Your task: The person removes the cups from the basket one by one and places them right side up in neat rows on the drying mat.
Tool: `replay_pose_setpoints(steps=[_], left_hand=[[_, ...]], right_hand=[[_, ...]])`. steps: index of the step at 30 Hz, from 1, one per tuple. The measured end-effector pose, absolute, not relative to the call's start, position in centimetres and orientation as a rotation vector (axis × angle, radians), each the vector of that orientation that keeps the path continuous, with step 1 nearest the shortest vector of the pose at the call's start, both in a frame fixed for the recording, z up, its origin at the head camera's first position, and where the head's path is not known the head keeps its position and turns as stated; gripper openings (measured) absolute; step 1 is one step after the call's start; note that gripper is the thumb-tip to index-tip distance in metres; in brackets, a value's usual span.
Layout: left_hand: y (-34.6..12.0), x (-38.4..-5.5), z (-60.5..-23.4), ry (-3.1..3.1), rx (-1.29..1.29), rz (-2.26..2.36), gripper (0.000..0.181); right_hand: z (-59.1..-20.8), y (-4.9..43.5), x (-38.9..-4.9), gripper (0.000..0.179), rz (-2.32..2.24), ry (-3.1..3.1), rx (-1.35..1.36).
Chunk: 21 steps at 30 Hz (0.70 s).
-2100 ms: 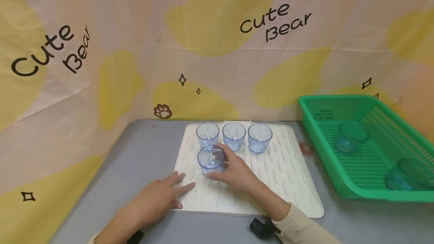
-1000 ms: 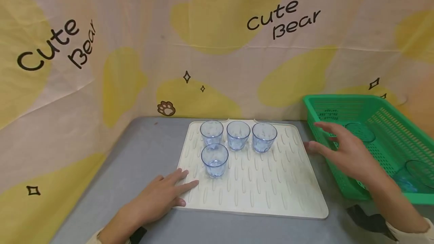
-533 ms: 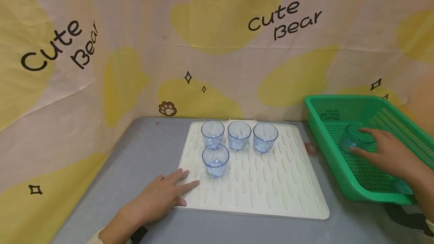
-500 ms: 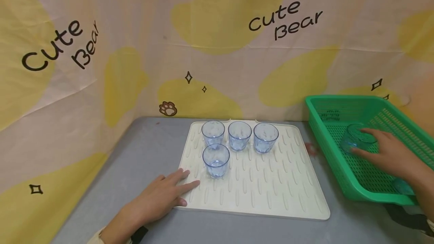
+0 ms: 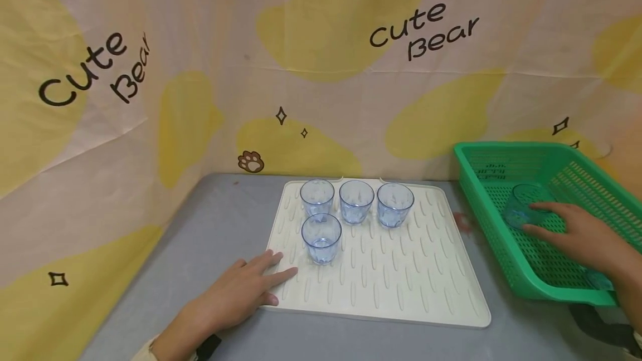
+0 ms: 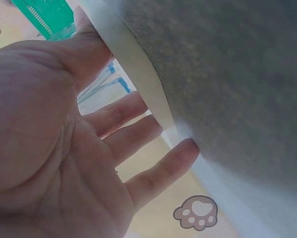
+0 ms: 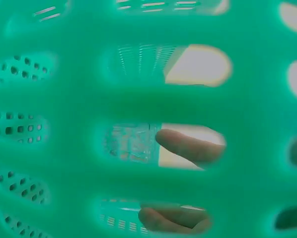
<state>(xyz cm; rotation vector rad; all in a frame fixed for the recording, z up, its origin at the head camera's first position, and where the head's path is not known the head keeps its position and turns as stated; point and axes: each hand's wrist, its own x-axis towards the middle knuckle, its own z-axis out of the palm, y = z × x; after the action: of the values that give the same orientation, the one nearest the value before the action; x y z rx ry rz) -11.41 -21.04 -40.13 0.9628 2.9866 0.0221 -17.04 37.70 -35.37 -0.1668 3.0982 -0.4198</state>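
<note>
In the head view, my left hand (image 5: 246, 288) rests flat with spread fingers on the left front edge of a white ridged drying mat (image 5: 401, 283). My right hand (image 5: 587, 238) reaches into a green plastic basket (image 5: 526, 280), thumb and fingers apart at the rim of a clear blue glass (image 5: 519, 213); whether they touch is unclear. Through the basket's slots, the right wrist view shows a finger (image 7: 188, 146) close to that glass (image 7: 131, 144). Upright on the mat stand three glasses in a back row (image 5: 356, 205) and one glass (image 5: 321, 241) before the left one.
Another glass (image 5: 597, 278) lies at the basket's near end, mostly hidden by my right arm. The basket stands right of the mat on a grey table (image 5: 210, 227). A printed cloth (image 5: 326, 88) hangs behind and along the left side.
My right hand has let go of the front glass on the mat, moved right into the basket and sunk slightly lower at the glass there. My left hand has stayed in place.
</note>
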Motion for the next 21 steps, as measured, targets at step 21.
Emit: replay_pose_setpoints(steps=[21], left_hand=[[-21.17, -11.54, -40.28, 2.962, 0.93, 0.066, 0.058]], right_hand=[[-35.17, 37.9, -17.22, 0.097, -0.633, 3.077, -0.021]])
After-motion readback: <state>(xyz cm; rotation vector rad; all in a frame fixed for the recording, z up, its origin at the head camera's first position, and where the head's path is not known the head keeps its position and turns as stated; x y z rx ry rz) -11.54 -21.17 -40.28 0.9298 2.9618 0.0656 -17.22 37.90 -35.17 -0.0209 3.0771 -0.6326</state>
